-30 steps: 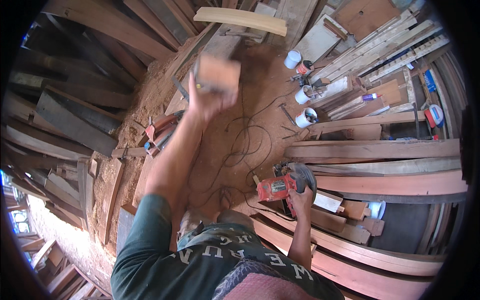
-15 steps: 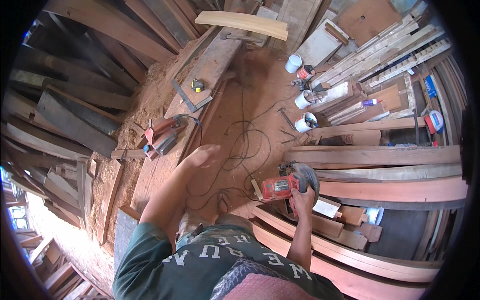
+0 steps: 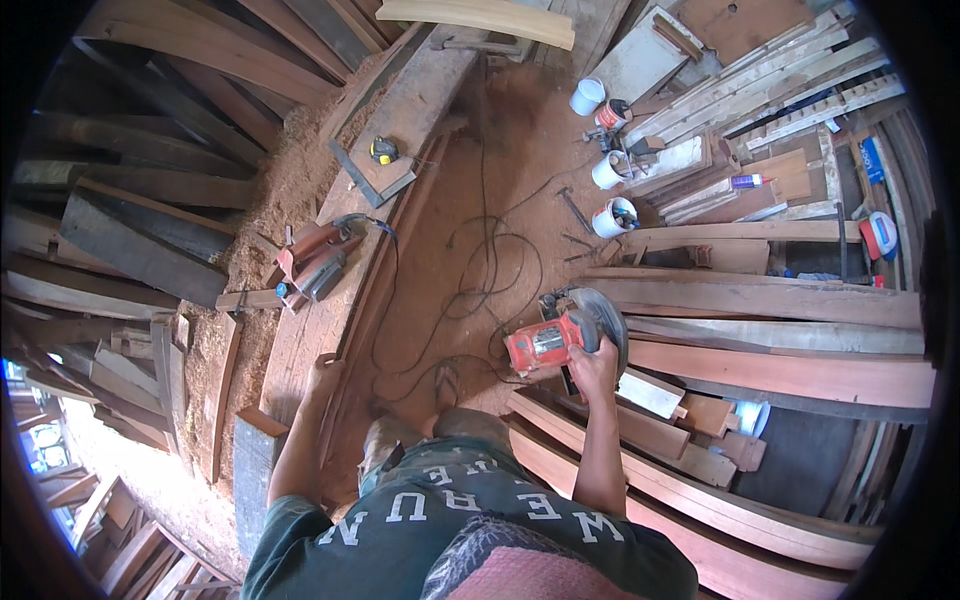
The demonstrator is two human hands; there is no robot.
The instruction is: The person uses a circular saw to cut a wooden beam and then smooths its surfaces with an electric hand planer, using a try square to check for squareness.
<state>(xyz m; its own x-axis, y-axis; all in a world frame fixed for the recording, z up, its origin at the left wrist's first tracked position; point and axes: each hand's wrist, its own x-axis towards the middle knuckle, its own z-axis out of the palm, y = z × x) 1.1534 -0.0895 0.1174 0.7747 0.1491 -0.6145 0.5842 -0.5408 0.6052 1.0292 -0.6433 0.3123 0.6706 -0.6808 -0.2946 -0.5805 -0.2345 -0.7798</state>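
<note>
My right hand [image 3: 596, 368] is wrapped round the handle of a red circular saw [image 3: 545, 346] with a dark round blade guard, held up in front of me to the right. My left hand [image 3: 324, 372] is at the near edge of the long wooden bench [image 3: 292, 362], fingers curled in; whether anything small is in them I cannot make out. Farther along the bench lies a red electric planer [image 3: 312, 268] with a cord. Beyond it are a metal square [image 3: 372, 185] and a black-and-yellow tape measure [image 3: 383, 150].
A looped black cord [image 3: 490, 262] lies on the dusty floor. White buckets [image 3: 614, 218] and a hammer [image 3: 574, 209] are to the right. Stacked boards [image 3: 760, 362] fill the right side, and planks [image 3: 145, 245] the left. A pale board [image 3: 480, 22] crosses the far end.
My left hand has drawn back leftward to the bench edge and its fingers have curled. The saw in my right hand has shifted slightly left and away from me.
</note>
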